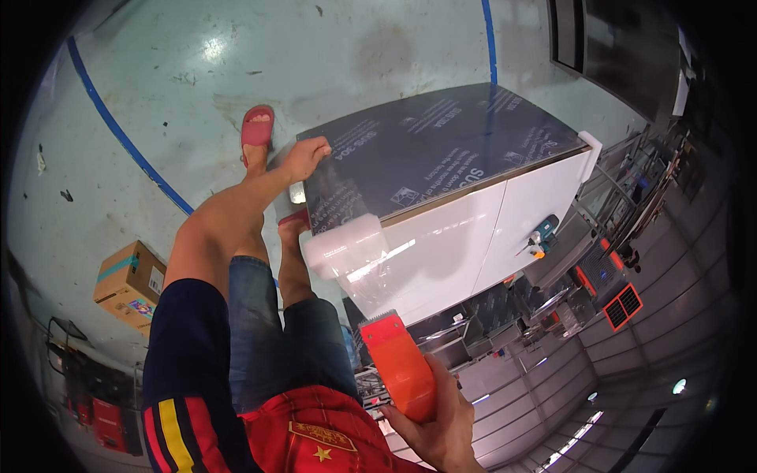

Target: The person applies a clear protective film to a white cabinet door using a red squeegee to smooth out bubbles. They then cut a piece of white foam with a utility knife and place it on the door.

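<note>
In my right hand (441,418) is an orange tape dispenser (402,370), its serrated metal edge tilted up and to the left. My left hand (306,159) has its fingers curled at the left edge of a large cabinet (449,236). Whatever those fingers may hold is hidden. Dark printed protective film (441,134) covers one broad face of the cabinet, and the adjoining face is glossy white with a seam. A wad of white foam wrap (347,246) covers the corner nearest me, with clear plastic around it.
Another white foam strip (589,156) caps the far right corner. A teal power drill (544,230) rests beyond the white face. On the floor at left stands a cardboard box (130,285), near a blue floor line (130,142). Metal racks and equipment (623,181) crowd the right.
</note>
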Demonstrator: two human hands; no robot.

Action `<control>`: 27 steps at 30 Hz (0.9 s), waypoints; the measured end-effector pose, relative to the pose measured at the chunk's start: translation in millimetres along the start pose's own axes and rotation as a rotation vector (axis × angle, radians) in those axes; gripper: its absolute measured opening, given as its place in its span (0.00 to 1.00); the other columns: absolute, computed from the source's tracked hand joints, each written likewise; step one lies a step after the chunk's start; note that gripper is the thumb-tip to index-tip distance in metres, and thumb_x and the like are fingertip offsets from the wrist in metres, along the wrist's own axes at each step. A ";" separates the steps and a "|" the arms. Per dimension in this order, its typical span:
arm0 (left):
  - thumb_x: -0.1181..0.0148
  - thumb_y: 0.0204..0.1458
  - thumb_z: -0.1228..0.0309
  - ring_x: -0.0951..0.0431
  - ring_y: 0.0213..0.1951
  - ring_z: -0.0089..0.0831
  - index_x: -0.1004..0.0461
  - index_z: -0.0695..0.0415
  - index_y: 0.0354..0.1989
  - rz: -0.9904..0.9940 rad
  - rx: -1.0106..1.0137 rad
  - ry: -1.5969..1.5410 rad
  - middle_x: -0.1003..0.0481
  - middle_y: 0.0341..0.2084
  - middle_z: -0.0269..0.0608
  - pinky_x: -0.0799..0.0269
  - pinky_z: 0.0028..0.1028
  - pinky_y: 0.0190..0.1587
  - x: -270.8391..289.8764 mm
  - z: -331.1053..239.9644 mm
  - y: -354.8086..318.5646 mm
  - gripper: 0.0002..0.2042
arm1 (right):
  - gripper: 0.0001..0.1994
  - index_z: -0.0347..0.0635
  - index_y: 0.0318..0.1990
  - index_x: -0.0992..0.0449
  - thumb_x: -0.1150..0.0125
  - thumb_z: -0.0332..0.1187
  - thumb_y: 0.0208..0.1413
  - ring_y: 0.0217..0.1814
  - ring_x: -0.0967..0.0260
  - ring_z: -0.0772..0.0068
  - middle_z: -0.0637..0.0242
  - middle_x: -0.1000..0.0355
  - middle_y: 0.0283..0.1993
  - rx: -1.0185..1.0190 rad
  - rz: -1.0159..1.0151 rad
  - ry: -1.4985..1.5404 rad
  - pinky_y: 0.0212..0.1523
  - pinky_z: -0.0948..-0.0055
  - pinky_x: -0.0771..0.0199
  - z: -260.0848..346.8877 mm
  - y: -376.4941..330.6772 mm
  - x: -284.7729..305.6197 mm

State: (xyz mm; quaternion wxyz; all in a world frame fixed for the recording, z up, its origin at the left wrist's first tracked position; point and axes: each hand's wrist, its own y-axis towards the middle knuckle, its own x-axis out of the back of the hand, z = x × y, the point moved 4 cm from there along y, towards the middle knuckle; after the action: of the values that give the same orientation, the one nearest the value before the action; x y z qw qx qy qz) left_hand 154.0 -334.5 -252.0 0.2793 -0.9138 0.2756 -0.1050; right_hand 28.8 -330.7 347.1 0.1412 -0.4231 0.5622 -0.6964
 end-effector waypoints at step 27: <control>0.76 0.72 0.29 0.65 0.88 0.44 0.60 0.55 0.89 0.387 0.405 0.271 0.63 0.89 0.45 0.68 0.55 0.86 -88.4 -39.0 -19.9 0.48 | 0.44 0.35 0.74 0.32 0.16 0.43 0.54 0.63 0.19 0.37 0.40 0.20 0.63 0.064 -0.126 -0.083 0.61 0.52 0.17 -85.6 19.3 -52.8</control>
State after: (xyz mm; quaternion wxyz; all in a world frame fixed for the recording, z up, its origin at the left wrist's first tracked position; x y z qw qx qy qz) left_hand 76.3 -288.6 -212.0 0.4313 -0.7477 0.4527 -0.2234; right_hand -8.9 -244.7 306.1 0.1337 -0.4813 0.5056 -0.7035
